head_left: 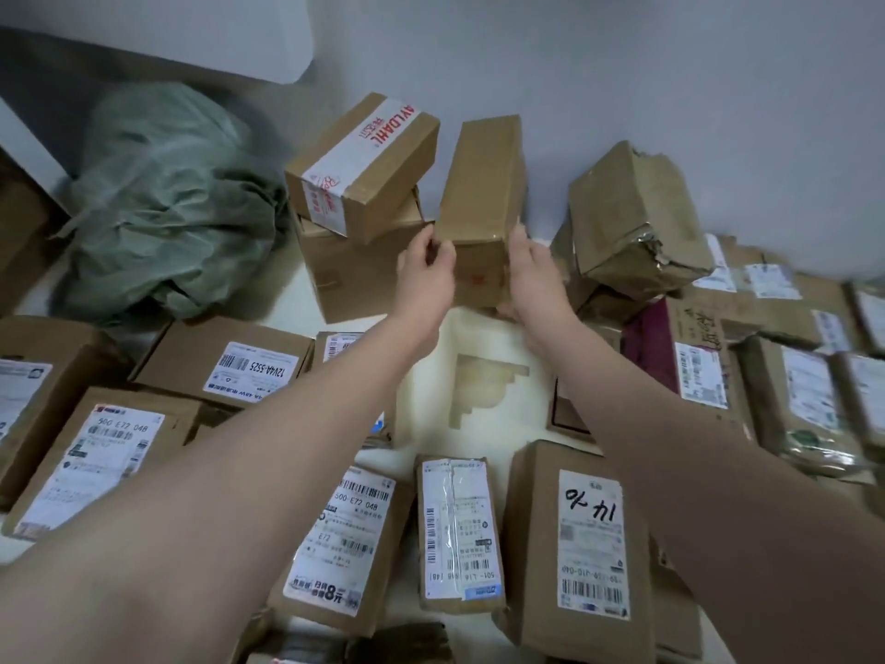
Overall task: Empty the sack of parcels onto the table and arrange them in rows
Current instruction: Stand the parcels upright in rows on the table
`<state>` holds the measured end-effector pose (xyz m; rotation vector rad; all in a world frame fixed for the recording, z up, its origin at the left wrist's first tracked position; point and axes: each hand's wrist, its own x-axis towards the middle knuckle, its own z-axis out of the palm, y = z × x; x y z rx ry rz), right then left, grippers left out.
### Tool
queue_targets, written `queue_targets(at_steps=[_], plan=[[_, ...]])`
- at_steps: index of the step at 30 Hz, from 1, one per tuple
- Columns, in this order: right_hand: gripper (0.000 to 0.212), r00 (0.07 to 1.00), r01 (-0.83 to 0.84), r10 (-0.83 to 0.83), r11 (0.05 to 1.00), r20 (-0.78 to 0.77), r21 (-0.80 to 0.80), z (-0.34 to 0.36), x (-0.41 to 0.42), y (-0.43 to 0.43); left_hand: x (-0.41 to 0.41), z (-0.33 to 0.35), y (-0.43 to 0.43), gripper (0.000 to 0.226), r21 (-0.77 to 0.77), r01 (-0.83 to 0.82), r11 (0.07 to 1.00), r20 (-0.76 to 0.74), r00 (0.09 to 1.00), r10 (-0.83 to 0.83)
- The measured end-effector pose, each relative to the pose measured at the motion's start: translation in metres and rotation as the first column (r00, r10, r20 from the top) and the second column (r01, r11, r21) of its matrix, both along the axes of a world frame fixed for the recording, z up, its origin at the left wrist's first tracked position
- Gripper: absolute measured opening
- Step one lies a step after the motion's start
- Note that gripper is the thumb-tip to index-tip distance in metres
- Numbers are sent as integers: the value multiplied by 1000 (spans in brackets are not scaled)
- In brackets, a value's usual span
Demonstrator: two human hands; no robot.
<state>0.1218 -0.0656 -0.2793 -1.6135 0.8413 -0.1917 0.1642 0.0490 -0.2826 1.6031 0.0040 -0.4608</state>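
Note:
Both hands hold a long plain brown cardboard box at its near end, above the far middle of the table. My left hand grips its left edge and my right hand grips its right side and bottom corner. Left of it a box with white and red tape lies on top of a larger brown box. The green sack lies crumpled at the far left. Several labelled parcels lie in rows on the near part of the table, among them one marked by hand.
A crushed, torn brown parcel leans against the wall on the right. A cream flat package lies under my arms. More labelled parcels crowd the right side. The grey wall closes off the back.

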Motion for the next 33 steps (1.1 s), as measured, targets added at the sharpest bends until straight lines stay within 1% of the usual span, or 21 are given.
queue_targets(at_steps=[2,4,6,9,12,14,16,17,19,21,22,23,24,25,26,27,28,29,30,32,33], plan=[[73,999,45,-48,980,10,194,-3,-7,1,-6,2,-1,32,-50,1,999,8,1000,0],[89,996,58,-76,949,46,311,-9,-14,3,-16,6,-3,27,-83,39,996,31,999,-36],[109,993,45,-84,926,88,374,-14,-22,8,-26,9,-4,24,-103,87,991,66,995,-80],[112,984,18,-93,901,151,433,-17,-33,11,-38,5,-2,21,-84,139,987,174,977,-122],[122,990,-3,-60,899,129,437,-17,-46,1,-53,4,4,22,-47,169,984,181,971,-158],[128,998,8,-31,930,55,366,-14,-54,-3,-67,4,9,24,-21,179,984,166,971,-174],[131,999,43,-40,960,-16,278,-14,-61,-5,-77,3,14,26,45,193,980,158,967,-198],[128,997,73,-69,967,-26,242,-15,-64,-6,-81,3,15,27,77,198,977,165,964,-209],[108,993,115,-122,960,9,257,-14,-73,-8,-87,4,16,26,109,155,982,194,965,-174],[77,983,144,-177,915,54,376,-10,-87,-11,-85,4,16,26,161,-13,987,265,964,-30],[64,975,164,-212,880,60,446,-8,-94,-15,-81,1,17,33,179,-106,978,267,962,56],[54,966,186,-250,838,58,513,-7,-100,-19,-76,1,20,42,177,-155,972,212,970,116],[48,960,195,-276,791,54,579,-4,-108,-22,-73,2,23,51,147,-152,977,103,985,138],[47,962,179,-269,751,47,635,-1,-115,-24,-72,4,24,58,91,-114,989,-31,993,117],[48,970,148,-240,725,45,673,0,-121,-26,-73,7,24,64,38,-53,998,-151,987,58],[48,977,113,-207,707,50,698,1,-126,-26,-76,10,23,67,3,21,1000,-222,975,-20],[48,984,94,-174,706,43,702,1,-130,-24,-80,14,22,67,-44,72,996,-249,965,-81],[46,989,87,-147,714,27,695,1,-132,-21,-85,17,19,63,-93,84,992,-249,963,-104],[43,994,84,-112,760,3,645,1,-134,-18,-89,18,16,59,-136,67,988,-248,964,-99],[40,999,37,-26,922,-33,387,-2,-134,-17,-97,19,14,58,-144,26,989,-219,974,-57],[43,999,-13,21,963,-27,270,0,-133,-14,-100,19,16,58,-120,36,992,-165,985,-56]])
